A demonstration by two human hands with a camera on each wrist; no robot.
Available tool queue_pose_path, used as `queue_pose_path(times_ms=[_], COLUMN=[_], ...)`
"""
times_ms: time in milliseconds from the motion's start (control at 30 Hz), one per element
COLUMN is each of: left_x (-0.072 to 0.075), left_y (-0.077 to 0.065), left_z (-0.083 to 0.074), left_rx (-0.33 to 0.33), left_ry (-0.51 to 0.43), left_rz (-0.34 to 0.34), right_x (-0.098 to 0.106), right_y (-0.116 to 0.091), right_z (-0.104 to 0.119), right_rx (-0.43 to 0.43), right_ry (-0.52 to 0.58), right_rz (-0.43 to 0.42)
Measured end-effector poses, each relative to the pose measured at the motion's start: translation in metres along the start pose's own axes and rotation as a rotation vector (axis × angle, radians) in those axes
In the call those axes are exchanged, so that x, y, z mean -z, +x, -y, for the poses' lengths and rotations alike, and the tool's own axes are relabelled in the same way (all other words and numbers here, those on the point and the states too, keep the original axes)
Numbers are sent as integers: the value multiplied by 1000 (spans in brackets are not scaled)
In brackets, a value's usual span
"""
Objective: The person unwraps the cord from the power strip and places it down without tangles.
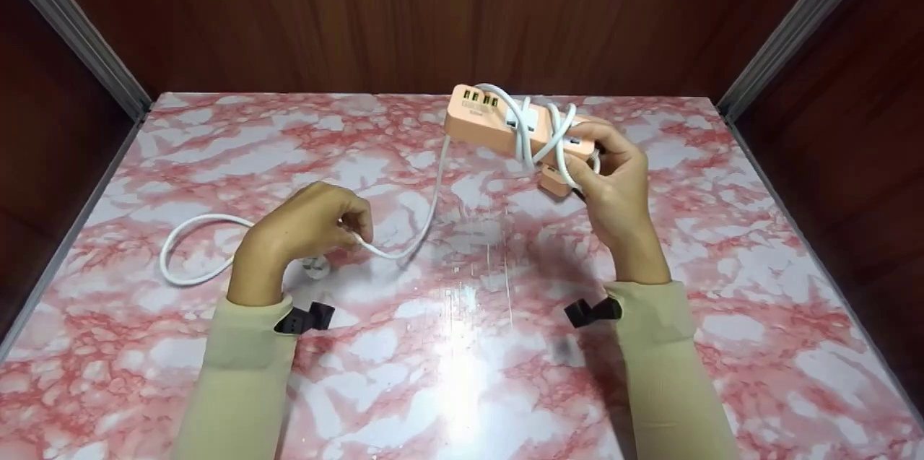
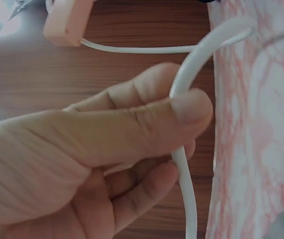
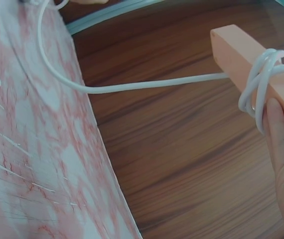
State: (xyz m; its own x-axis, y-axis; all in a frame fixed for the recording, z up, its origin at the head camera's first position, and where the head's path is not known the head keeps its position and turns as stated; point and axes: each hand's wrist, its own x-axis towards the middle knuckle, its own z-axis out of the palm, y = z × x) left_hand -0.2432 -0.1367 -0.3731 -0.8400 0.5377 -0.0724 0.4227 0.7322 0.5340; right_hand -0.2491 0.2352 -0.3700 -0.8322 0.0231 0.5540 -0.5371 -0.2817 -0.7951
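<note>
My right hand grips one end of a peach-coloured power strip, raised over the far part of the table. Loops of white cord are wound around its body, and several USB ports show at its far end. A smaller peach block hangs below, close to the right fingers. The cord runs from the strip down to my left hand, which pinches it between thumb and fingers, as the left wrist view shows at the cord. Partly hidden by the left hand, a pale plug lies beneath it.
A loop of the cord rests on the table to the left of the left hand. The red-and-white marbled table is bounded by dark wooden panels at the back and sides. Black straps sit at both wrists.
</note>
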Motion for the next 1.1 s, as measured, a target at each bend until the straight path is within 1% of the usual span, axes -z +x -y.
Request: queue_pose_path(times_ms=[133, 233, 500, 633, 833, 933, 1100], left_x=[-3, -6, -11, -12, -12, -12, -9], left_y=[3, 4, 7, 7, 8, 8, 8], left_z=[7, 10, 11, 12, 13, 12, 8], left_rx=[39, 63, 116, 139, 149, 145, 102], left_ry=[20, 8, -48, -45, 27, 9, -43], left_rz=[5, 29, 102, 112, 88, 97, 120], right_x=[-1, 0, -1, -1, 0, 0, 0], right_y=[0, 0, 1, 1, 1, 1, 1], right_z=[1, 1, 2, 1, 1, 1, 1], right_rx=[2, 2, 4, 6, 5, 5, 8], right_ry=[9, 7, 18, 20, 25, 21, 18], right_rz=[-2, -1, 7, 6, 9, 21, 30])
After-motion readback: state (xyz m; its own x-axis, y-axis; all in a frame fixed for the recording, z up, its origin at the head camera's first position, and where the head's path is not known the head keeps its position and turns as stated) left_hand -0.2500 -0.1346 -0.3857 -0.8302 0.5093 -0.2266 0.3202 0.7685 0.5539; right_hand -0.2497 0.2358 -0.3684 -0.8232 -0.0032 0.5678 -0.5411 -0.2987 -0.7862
